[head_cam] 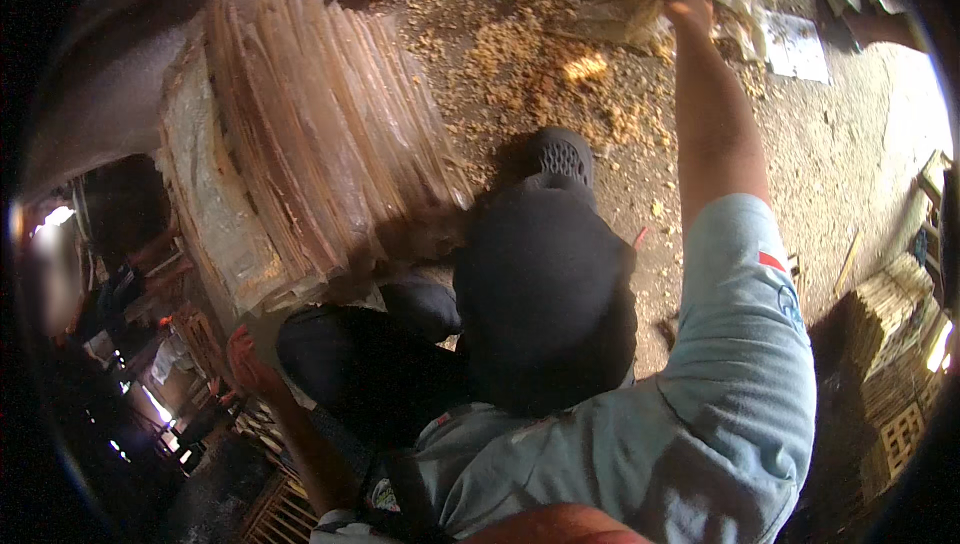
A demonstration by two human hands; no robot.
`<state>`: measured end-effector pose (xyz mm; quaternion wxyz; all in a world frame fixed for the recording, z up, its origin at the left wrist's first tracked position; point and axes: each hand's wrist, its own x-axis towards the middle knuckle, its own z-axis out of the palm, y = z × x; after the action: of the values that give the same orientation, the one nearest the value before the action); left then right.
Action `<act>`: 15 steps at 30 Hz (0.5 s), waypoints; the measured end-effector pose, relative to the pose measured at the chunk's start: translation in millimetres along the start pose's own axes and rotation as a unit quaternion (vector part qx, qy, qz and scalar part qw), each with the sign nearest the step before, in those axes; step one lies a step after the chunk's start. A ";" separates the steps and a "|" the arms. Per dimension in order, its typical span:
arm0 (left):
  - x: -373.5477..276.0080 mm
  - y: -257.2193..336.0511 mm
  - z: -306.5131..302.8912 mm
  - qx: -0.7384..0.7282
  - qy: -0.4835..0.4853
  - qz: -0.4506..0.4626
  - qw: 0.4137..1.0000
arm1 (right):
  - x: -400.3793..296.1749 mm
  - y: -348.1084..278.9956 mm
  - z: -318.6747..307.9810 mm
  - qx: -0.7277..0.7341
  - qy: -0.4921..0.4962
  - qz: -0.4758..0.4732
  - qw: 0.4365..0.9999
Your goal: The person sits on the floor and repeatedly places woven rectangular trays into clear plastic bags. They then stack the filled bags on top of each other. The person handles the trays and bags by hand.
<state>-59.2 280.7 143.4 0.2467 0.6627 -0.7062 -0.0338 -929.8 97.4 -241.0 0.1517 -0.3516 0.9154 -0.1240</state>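
Far forward at the upper right, my right hand (690, 12) reaches into crumpled translucent plastic sheeting (637, 0); its fingers are partly hidden, so its grip cannot be made out. My left hand (251, 364) is low on the left, near the lower edge of a large stack of thin brown sheets (315, 123) with ragged edges. Whether its fingers touch the stack or hold anything is unclear. A pale, plastic-like layer (217, 176) covers the stack's left side. Brownish crumbs (517, 71) lie scattered on the ground between the stack and the sheeting.
My dark-clad knee and shoe (562, 154) are beside the stack. A white sheet (796, 47) lies at the upper right, near another person's foot (885, 30). Bundled slats (892, 304) stand at the right edge. Slatted wooden racks (281, 510) are at the lower left.
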 end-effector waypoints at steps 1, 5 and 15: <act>-0.8 -2.0 -2.4 -0.014 -0.004 0.017 1.000 | -0.6 -6.2 -7.9 -0.004 -0.017 0.006 1.000; 11.5 10.8 9.8 -0.008 0.004 -0.004 1.000 | -9.1 18.6 -7.4 -0.055 -0.005 0.009 0.998; 30.6 8.6 50.6 0.003 -0.071 0.054 0.996 | 4.5 32.3 37.5 -0.164 -0.120 -0.160 0.966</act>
<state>-87.0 238.5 111.5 0.1954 0.6208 -0.7565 -0.0649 -938.9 113.1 -287.2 0.1787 -0.5259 0.8302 0.0485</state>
